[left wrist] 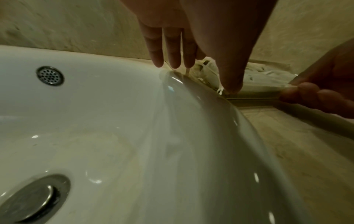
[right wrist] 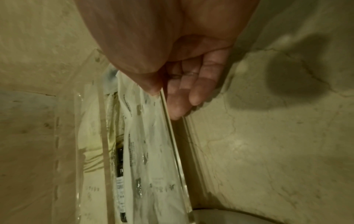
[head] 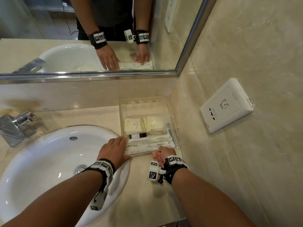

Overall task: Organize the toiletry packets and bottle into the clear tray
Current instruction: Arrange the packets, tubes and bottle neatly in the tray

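Clear tray (head: 174,128): holds white packets (head: 150,142) and dark bottle (head: 137,135). Left hand (head: 114,150) flat against its sink-side wall, fingers straight; right hand (head: 164,154) grip pinches its near wall.

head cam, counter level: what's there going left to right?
Faucet → sink → left hand, flat against the clear tray's left wall → clear tray holding the packets and bottle, right hand pinching its near wall → wall socket.
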Demonstrator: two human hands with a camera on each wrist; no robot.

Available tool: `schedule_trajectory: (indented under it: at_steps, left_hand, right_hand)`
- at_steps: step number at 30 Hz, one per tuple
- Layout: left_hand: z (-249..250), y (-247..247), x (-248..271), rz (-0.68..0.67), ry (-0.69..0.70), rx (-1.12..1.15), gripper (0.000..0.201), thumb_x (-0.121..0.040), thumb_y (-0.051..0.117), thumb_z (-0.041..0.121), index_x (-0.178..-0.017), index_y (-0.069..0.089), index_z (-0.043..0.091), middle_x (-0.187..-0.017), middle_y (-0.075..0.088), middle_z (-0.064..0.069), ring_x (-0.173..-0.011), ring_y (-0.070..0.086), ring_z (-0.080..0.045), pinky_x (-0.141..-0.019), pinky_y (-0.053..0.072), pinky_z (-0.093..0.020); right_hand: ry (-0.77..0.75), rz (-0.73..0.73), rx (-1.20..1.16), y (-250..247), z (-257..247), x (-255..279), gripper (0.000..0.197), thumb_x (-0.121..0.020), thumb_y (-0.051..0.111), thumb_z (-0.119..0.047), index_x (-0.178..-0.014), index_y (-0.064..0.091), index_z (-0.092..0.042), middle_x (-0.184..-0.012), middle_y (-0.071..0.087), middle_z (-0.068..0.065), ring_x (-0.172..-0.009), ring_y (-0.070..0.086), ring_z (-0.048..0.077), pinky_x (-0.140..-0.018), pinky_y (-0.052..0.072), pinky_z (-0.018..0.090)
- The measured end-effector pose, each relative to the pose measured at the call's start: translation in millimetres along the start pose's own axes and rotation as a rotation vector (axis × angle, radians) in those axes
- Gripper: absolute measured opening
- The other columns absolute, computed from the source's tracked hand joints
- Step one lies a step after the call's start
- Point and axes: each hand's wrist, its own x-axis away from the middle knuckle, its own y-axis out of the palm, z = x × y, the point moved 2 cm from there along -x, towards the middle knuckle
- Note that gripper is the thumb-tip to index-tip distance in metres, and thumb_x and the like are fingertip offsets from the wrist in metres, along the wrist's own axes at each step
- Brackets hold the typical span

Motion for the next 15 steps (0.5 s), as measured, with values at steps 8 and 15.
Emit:
schedule_trajectory:
  at_steps: [8, 15]
  left_hand:
    - [-8, 4, -3, -0.037, -0.052, 0.072, 0.083, -0.088, 0.053, 0.062, -0.153, 0.02, 0.021, -0.162, 0.018, 0.0, -0.145, 0.027, -0.022, -0.113, 0.035, -0.037]
    - [-10, -2, -7, -0.019, -0.049, 0.101, 0.074, -0.089, 0.052, 0.061, -0.15, 0.027, 0.026, -0.16, 0.025, 0.004, -0.143, 0.03, -0.018, -0.111, 0.037, -0.035]
  right_hand:
    - [-0.014, 0.013, -0.036, 9, -4, 4, 0.014, -0.101, 0.053, -0.015, -0.105, 0.063, -0.006, -0.077, 0.077, 0.014, -0.053, 0.066, 0.019, -0.043, 0.052, 0.023]
    - [-0.015, -0.036, -0.052, 13, -16, 8, 0.019, -0.103, 0.048, -0.013, -0.087, 0.057, -0.01, -0.079, 0.074, 0.014, -0.059, 0.066, 0.019, -0.055, 0.054, 0.027]
